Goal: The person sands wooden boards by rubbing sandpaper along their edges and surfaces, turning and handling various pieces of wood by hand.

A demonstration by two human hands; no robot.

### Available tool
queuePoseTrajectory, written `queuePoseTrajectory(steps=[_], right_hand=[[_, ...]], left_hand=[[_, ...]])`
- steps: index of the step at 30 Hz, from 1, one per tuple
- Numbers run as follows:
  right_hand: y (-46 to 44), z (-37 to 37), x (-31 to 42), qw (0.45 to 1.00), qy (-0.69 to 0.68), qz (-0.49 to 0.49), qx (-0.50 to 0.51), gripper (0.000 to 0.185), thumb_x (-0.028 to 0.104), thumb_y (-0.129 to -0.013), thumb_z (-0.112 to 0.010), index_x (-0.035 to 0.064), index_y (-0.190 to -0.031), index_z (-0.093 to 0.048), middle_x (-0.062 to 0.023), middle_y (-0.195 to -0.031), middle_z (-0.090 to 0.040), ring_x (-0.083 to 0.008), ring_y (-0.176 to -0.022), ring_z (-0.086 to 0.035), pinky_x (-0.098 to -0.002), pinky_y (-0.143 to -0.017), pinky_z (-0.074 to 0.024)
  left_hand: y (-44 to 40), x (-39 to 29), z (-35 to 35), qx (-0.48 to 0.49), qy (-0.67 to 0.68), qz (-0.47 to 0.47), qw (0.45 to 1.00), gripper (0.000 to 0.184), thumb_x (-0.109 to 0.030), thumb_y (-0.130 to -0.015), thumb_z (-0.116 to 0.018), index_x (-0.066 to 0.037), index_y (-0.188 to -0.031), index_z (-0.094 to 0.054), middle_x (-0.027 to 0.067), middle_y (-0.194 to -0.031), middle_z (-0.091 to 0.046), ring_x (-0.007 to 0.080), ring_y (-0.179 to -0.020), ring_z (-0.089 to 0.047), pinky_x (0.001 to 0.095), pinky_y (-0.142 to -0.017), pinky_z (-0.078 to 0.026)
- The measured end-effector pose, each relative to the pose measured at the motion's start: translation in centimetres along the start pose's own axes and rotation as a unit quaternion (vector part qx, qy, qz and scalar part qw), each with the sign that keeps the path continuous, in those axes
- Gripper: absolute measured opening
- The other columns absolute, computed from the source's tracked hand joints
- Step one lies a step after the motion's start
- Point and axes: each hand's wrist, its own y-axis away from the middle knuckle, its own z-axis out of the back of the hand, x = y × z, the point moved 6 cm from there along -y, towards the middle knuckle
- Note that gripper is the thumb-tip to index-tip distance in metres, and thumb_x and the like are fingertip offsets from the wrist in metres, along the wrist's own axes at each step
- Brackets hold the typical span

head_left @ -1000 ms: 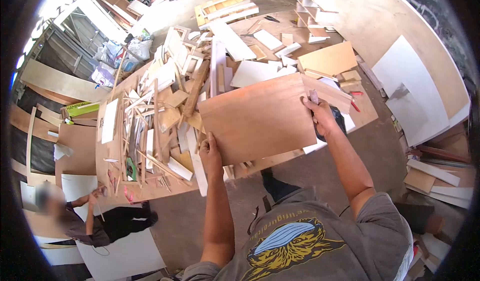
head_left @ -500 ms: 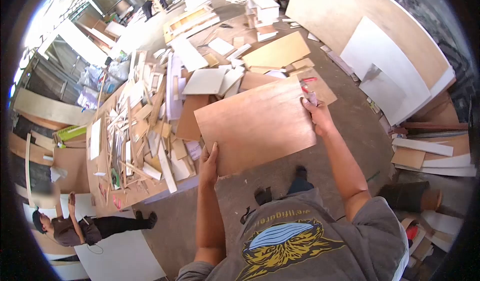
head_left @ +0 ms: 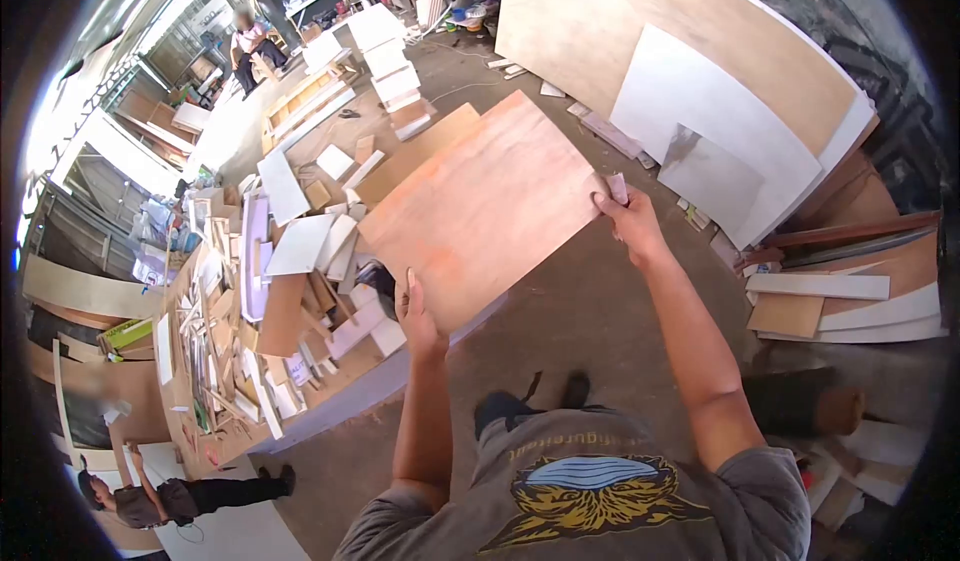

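Note:
A rectangular plywood sheet [head_left: 485, 211] with a reddish-brown grain is held up in front of me, tilted, its right end higher than its left. My left hand [head_left: 420, 319] grips its lower left edge, thumb on the face and fingers behind. At the right edge my right hand [head_left: 630, 219] is closed on the sheet, thumb on top. A small pale pink piece [head_left: 618, 189] also shows at the right hand's fingers; what it is I cannot tell. Behind the sheet lies a heap of wood offcuts [head_left: 240, 361] on a low table.
Large boards [head_left: 700, 41] lean along the right wall, with stacked planks [head_left: 820, 286] lower down. A person [head_left: 180, 501] stands at lower left; another person [head_left: 255, 51] sits at the back. White panels [head_left: 390, 71] are stacked beyond the heap.
The plywood sheet has turned, its right end swinging up and away, with both hands still on it. My view has shifted to the right. The seated person at the back shows more fully.

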Motion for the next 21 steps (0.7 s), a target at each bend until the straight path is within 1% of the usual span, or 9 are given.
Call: queuePoseTrajectory(steps=[2,5,8,11,14,17,20,21], right_hand=[[-3.8,4.3,0.7,0.999,-0.032,-0.005,-0.011,0.027,0.019,-0.096,-0.074,0.0016,-0.116,-0.069,0.0024,-0.077,-0.059,-0.0054,-0.052,-0.041,-0.0247,-0.047,-0.0341],[-8.7,7.7,0.0,0.999,-0.034,-0.036,-0.002,0.027,0.019,-0.096,-0.074,0.0006,-0.115,-0.069,0.0023,-0.077,-0.058,-0.0058,-0.052,-0.04,-0.0258,-0.048,-0.0338],[-13.9,9.9,-1.1,0.996,-0.025,-0.072,0.042,0.025,0.019,-0.096,-0.074,0.0006,-0.112,-0.068,0.0027,-0.076,-0.058,-0.0064,-0.051,-0.038,-0.0267,-0.048,-0.0328],[-19.7,11.3,-1.8,0.994,-0.03,-0.086,0.055,0.022,0.02,-0.096,-0.074,0.0013,-0.106,-0.068,0.0029,-0.075,-0.057,-0.0071,-0.05,-0.037,-0.0276,-0.049,-0.0318],[-26.1,12.5,-0.8,0.995,-0.006,-0.061,0.075,0.024,0.022,-0.093,-0.076,0.0005,-0.095,-0.066,0.0012,-0.067,-0.051,-0.0097,-0.052,-0.04,-0.0304,-0.048,-0.0315],[-33.3,14.4,-0.7,0.995,0.009,-0.052,0.079,0.023,0.022,-0.094,-0.075,0.0009,-0.095,-0.066,0.0011,-0.066,-0.05,-0.0096,-0.051,-0.039,-0.0303,-0.048,-0.031],[-38.6,16.1,1.6,0.995,0.008,-0.053,0.08,0.022,0.022,-0.095,-0.074,0.0019,-0.095,-0.066,0.0013,-0.066,-0.05,-0.0097,-0.051,-0.038,-0.0302,-0.048,-0.0307],[-40.3,16.6,2.3,0.995,0.014,-0.052,0.084,0.022,0.022,-0.095,-0.074,0.002,-0.095,-0.066,0.0013,-0.066,-0.05,-0.0097,-0.051,-0.038,-0.0302,-0.047,-0.0306]], left_hand=[[-0.1,2.6,-5.5,-0.017,0.002,-0.018,1.0,0.039,-0.022,-0.11,-0.048,-0.001,-0.142,-0.051,0.0137,-0.134,-0.063,0.0256,-0.12,-0.064,0.0391,-0.098,-0.055],[-1.1,3.6,-11.8,0.049,0.117,0.032,0.991,0.043,-0.025,-0.11,-0.047,0.0,-0.145,-0.049,0.0135,-0.134,-0.063,0.0259,-0.12,-0.064,0.0398,-0.099,-0.055],[-4.6,5.6,-13.3,0.096,0.0,0.026,0.995,0.047,-0.029,-0.11,-0.047,-0.001,-0.148,-0.045,0.0133,-0.137,-0.061,0.0267,-0.121,-0.063,0.0416,-0.102,-0.053],[-7.4,7.6,-16.2,-0.013,-0.03,0.041,0.999,0.049,-0.03,-0.11,-0.046,-0.002,-0.149,-0.044,0.0136,-0.138,-0.06,0.0271,-0.122,-0.063,0.0433,-0.104,-0.052],[-11.6,11.7,-18.2,-0.034,0.002,0.02,0.999,0.048,-0.03,-0.109,-0.047,-0.002,-0.148,-0.045,0.0141,-0.138,-0.059,0.0274,-0.122,-0.063,0.0437,-0.104,-0.053],[-14.7,13.7,-23.4,-0.066,0.0,-0.027,0.997,0.048,-0.03,-0.109,-0.048,-0.002,-0.147,-0.046,0.0146,-0.139,-0.059,0.0281,-0.122,-0.063,0.0446,-0.103,-0.053],[-19.4,16.8,-26.1,0.011,0.033,-0.037,0.999,0.048,-0.033,-0.11,-0.045,-0.003,-0.148,-0.045,0.0145,-0.14,-0.058,0.0282,-0.124,-0.061,0.0444,-0.104,-0.052],[-20.9,17.0,-27.6,0.061,0.032,-0.059,0.996,0.048,-0.034,-0.111,-0.042,-0.004,-0.149,-0.044,0.0133,-0.14,-0.058,0.0274,-0.126,-0.06,0.0442,-0.106,-0.051]])
